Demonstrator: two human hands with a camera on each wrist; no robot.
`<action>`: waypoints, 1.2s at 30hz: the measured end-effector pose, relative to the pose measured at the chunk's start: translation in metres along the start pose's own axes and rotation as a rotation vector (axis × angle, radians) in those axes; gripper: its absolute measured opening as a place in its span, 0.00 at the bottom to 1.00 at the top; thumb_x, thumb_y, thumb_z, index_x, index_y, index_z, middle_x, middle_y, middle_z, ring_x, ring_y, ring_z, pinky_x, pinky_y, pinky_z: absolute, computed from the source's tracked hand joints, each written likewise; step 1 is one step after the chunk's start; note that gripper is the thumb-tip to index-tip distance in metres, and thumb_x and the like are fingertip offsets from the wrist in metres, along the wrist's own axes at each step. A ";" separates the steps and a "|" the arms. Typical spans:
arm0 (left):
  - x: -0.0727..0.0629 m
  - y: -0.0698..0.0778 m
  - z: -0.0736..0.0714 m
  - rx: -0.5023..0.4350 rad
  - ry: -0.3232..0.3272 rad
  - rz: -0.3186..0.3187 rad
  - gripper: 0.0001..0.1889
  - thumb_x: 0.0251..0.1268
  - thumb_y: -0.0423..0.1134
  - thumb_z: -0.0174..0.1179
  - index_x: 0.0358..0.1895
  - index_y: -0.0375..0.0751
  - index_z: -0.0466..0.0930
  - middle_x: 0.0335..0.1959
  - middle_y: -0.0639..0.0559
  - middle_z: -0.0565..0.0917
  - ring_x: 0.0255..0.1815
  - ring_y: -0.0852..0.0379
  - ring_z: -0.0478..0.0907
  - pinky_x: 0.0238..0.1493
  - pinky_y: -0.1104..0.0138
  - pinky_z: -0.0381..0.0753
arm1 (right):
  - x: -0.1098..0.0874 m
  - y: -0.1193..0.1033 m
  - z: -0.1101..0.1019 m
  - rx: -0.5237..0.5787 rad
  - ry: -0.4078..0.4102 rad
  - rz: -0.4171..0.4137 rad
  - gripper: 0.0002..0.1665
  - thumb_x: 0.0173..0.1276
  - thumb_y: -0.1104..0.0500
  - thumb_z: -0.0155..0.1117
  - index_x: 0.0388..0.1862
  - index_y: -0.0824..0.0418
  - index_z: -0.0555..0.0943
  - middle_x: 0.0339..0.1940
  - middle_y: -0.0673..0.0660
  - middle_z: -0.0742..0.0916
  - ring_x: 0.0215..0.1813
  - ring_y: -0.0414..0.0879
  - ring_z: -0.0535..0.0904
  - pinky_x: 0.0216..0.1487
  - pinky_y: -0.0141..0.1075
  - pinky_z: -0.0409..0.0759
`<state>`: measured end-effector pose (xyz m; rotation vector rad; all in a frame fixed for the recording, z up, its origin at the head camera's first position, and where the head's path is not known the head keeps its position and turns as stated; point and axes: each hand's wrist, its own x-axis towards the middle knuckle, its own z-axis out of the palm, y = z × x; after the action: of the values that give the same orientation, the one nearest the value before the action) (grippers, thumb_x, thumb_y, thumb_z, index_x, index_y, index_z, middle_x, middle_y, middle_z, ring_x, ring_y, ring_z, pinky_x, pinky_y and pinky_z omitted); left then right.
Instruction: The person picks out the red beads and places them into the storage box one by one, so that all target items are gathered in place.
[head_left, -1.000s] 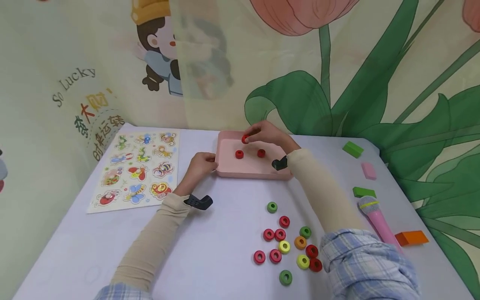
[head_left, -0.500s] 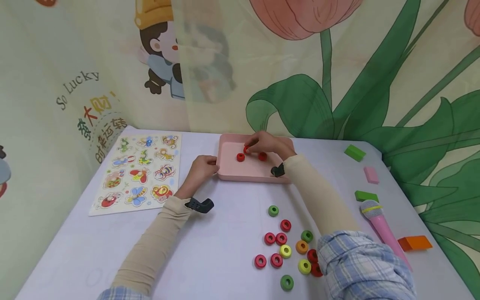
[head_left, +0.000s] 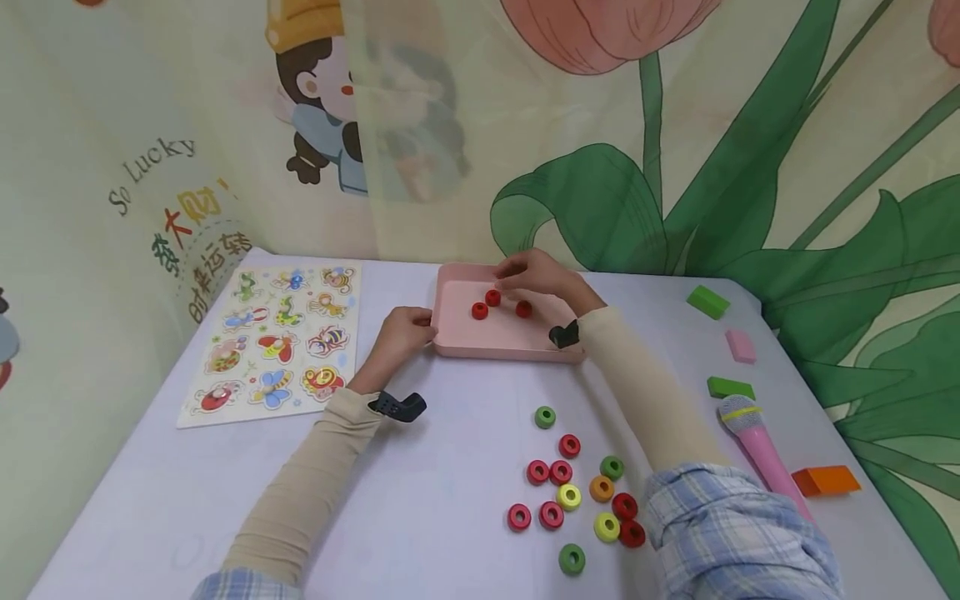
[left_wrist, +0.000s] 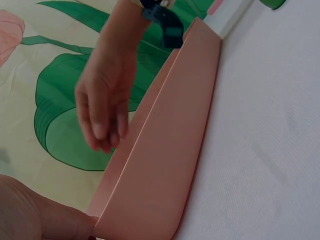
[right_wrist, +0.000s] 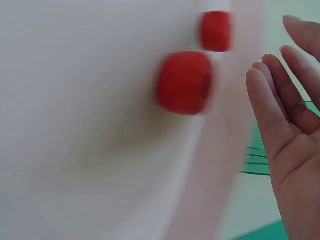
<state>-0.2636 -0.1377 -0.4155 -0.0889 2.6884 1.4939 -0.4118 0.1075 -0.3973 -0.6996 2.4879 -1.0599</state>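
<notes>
A shallow pink tray (head_left: 487,351) lies near the back of the table, and three red ring beads (head_left: 492,297) sit inside it. My left hand (head_left: 401,337) grips the tray's left edge; in the left wrist view its thumb (left_wrist: 65,222) lies against the rim. Over the back of the tray hovers my right hand (head_left: 536,273), fingers apart from the beads. The right wrist view shows that palm (right_wrist: 300,175) with relaxed fingers and nothing in them, beside two blurred red beads (right_wrist: 185,82).
Several loose ring beads in red, green, yellow and orange (head_left: 602,488) are scattered in front of the tray. A puzzle board with insect pictures (head_left: 273,342) lies on the left. Along the right stand a pink toy microphone (head_left: 761,446), green blocks (head_left: 708,302), a pink block (head_left: 740,346) and an orange block (head_left: 825,481).
My right hand has set the third red bead down in the tray beside the others, let go and lifted slightly away. The left hand keeps its hold on the tray's edge.
</notes>
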 end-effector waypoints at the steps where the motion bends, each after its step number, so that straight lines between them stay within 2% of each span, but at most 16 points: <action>1: 0.000 0.000 0.000 -0.001 -0.003 -0.002 0.20 0.64 0.28 0.55 0.59 0.21 0.75 0.49 0.32 0.82 0.45 0.46 0.80 0.46 0.62 0.80 | -0.005 -0.003 -0.003 0.017 0.011 -0.014 0.21 0.66 0.56 0.69 0.57 0.61 0.82 0.51 0.55 0.84 0.52 0.50 0.78 0.55 0.42 0.77; 6: -0.002 -0.002 0.000 -0.007 -0.034 -0.013 0.21 0.65 0.28 0.54 0.60 0.21 0.74 0.51 0.32 0.81 0.47 0.45 0.80 0.48 0.61 0.79 | -0.044 -0.013 -0.009 0.073 -0.002 -0.091 0.24 0.66 0.56 0.69 0.58 0.64 0.81 0.52 0.58 0.84 0.54 0.49 0.78 0.55 0.42 0.78; 12: 0.000 -0.004 -0.003 -0.006 -0.024 0.007 0.21 0.65 0.28 0.54 0.60 0.21 0.74 0.50 0.31 0.81 0.47 0.45 0.80 0.48 0.62 0.79 | -0.110 -0.015 0.000 0.142 -0.116 -0.260 0.20 0.64 0.66 0.69 0.54 0.70 0.81 0.53 0.70 0.82 0.53 0.55 0.80 0.56 0.41 0.79; 14: 0.001 -0.003 -0.005 -0.005 -0.025 0.009 0.21 0.65 0.28 0.54 0.60 0.21 0.74 0.50 0.31 0.81 0.47 0.45 0.80 0.48 0.62 0.79 | -0.135 -0.010 0.005 0.169 -0.164 -0.263 0.20 0.64 0.68 0.68 0.55 0.71 0.80 0.53 0.71 0.81 0.54 0.58 0.80 0.55 0.39 0.79; 17: 0.002 -0.002 -0.007 -0.002 -0.033 0.005 0.21 0.65 0.29 0.54 0.60 0.21 0.73 0.51 0.31 0.81 0.48 0.45 0.80 0.49 0.61 0.79 | -0.170 -0.001 0.015 0.181 -0.225 -0.220 0.21 0.65 0.68 0.68 0.56 0.71 0.79 0.53 0.69 0.82 0.55 0.59 0.79 0.54 0.37 0.79; 21: 0.003 -0.002 -0.011 -0.004 -0.035 -0.003 0.22 0.66 0.29 0.53 0.61 0.22 0.73 0.52 0.31 0.81 0.50 0.44 0.79 0.51 0.59 0.78 | -0.203 0.012 0.028 0.191 -0.280 -0.166 0.21 0.65 0.64 0.69 0.56 0.68 0.80 0.53 0.64 0.83 0.55 0.57 0.79 0.53 0.37 0.79; 27: 0.007 0.000 -0.014 -0.005 -0.037 -0.020 0.22 0.67 0.29 0.53 0.62 0.22 0.72 0.54 0.30 0.80 0.52 0.43 0.78 0.53 0.58 0.77 | -0.225 0.024 0.046 0.251 -0.280 -0.104 0.21 0.65 0.61 0.70 0.56 0.66 0.80 0.54 0.60 0.82 0.56 0.53 0.80 0.54 0.37 0.79; 31: 0.007 0.002 -0.012 -0.011 -0.040 -0.043 0.23 0.67 0.30 0.53 0.63 0.22 0.71 0.54 0.31 0.79 0.52 0.43 0.78 0.54 0.58 0.77 | -0.230 0.030 0.056 0.265 -0.250 -0.082 0.21 0.65 0.61 0.70 0.56 0.64 0.81 0.53 0.58 0.83 0.55 0.52 0.81 0.54 0.37 0.79; 36: 0.008 0.002 -0.006 -0.015 -0.058 -0.060 0.23 0.67 0.30 0.53 0.63 0.23 0.71 0.54 0.31 0.79 0.52 0.43 0.78 0.54 0.58 0.77 | -0.230 0.040 0.065 0.220 -0.225 -0.091 0.20 0.64 0.59 0.71 0.54 0.59 0.82 0.52 0.54 0.83 0.53 0.47 0.81 0.52 0.36 0.80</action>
<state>-0.2721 -0.1423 -0.4113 -0.1234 2.6054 1.4769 -0.2039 0.2234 -0.4425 -0.8212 2.1295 -1.1928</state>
